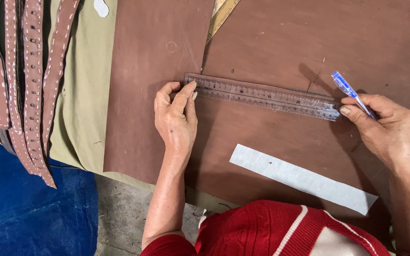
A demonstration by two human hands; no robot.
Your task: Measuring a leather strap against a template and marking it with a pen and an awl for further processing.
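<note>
The brown sheet point(271, 38) lies bare above the ruler point(262, 96), giving open passage there. Between the left hand point(175, 118) and right hand point(380, 125) the way is free down to the white strip point(302, 178). Stitched straps point(29, 85) crowd the far left.

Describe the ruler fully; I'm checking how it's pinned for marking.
The ruler is clear plastic with printed scale marks, lying flat on the brown leather sheet, tilted slightly down to the right. The left hand presses fingertips on its left end; the right hand, holding a blue pen, touches its right end.
</note>
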